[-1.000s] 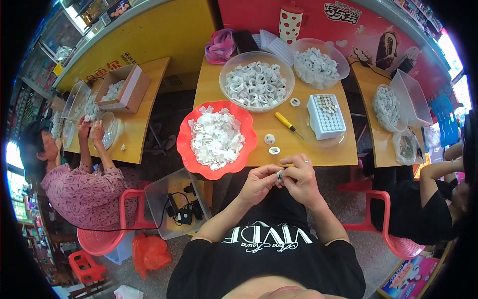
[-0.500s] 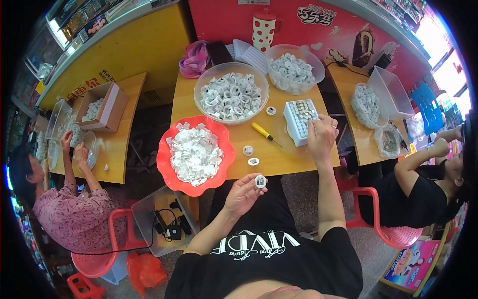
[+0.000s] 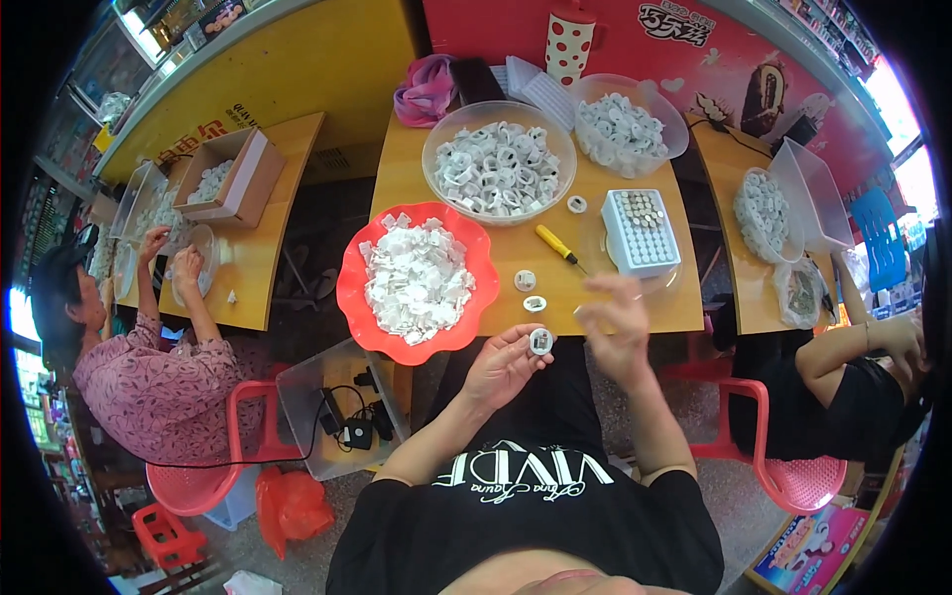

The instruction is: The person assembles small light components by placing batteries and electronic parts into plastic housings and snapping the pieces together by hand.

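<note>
My left hand [image 3: 501,371] pinches a small round white plastic piece [image 3: 540,341] with a dark and metallic middle, just off the table's near edge. My right hand [image 3: 617,327] is in the air to the right of it, smeared by motion; whether its fingertips hold anything is unclear. Beyond that hand stands a white tray [image 3: 645,260] of round holes, with several silvery discs [image 3: 647,206] lying at its far end. On the table, a round white piece [image 3: 525,280] and another one [image 3: 535,303] lie close to my left hand. A yellow screwdriver [image 3: 555,243] lies left of the tray.
A red scalloped bowl [image 3: 349,288] holds flat white pieces. Two clear tubs hold white ring-shaped parts, one mid-table [image 3: 432,188], one far right [image 3: 677,124]. One more round piece [image 3: 576,204] lies near the tray. People sit at side tables left [image 3: 159,397] and right [image 3: 843,397].
My right hand has left the tray and come back toward my left hand. My left hand still holds the round white piece. The view has shifted, so the table sits farther right.
</note>
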`<state>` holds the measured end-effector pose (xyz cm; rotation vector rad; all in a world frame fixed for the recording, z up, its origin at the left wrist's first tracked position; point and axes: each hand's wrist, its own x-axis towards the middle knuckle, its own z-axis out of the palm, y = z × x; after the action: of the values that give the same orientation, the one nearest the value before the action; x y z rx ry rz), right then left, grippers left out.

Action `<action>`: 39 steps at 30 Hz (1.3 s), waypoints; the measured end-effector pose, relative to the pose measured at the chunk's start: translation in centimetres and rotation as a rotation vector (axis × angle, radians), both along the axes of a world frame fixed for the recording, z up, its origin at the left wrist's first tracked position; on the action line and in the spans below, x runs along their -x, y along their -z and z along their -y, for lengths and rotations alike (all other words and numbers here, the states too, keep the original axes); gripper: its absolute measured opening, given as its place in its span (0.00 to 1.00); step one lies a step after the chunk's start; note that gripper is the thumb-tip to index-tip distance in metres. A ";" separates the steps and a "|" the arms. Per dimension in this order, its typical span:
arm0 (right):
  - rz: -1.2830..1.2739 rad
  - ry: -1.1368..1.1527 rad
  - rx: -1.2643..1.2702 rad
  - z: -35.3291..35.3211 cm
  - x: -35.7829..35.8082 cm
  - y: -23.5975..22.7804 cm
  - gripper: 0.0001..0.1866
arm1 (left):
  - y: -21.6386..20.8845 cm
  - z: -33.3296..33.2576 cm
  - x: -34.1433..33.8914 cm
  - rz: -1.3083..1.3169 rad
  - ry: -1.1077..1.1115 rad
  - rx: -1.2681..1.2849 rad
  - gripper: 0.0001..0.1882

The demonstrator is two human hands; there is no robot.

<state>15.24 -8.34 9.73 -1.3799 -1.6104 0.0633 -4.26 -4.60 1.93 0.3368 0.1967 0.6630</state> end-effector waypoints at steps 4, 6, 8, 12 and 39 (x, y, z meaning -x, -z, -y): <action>0.027 -0.073 0.031 2.0 3.1 0.6 0.09 | -0.2 0.2 -0.1 0.030 0.028 -0.003 0.15; 0.041 -0.074 0.021 2.3 3.5 0.6 0.10 | -0.4 0.5 0.0 0.028 0.031 -0.010 0.15; 0.049 -0.085 0.026 2.3 3.6 0.5 0.11 | -0.6 0.6 0.1 0.029 0.027 -0.018 0.14; 0.040 -0.124 0.078 2.4 3.8 0.0 0.10 | -0.8 0.9 0.4 -0.006 0.021 -0.062 0.14; -0.471 -0.371 0.455 2.7 3.4 1.6 0.06 | 0.7 1.2 1.7 -0.085 0.111 -0.267 0.13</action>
<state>11.87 -11.07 8.10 -1.2481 -1.4688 0.9538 -5.97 -5.75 1.19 0.6283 0.1699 0.5663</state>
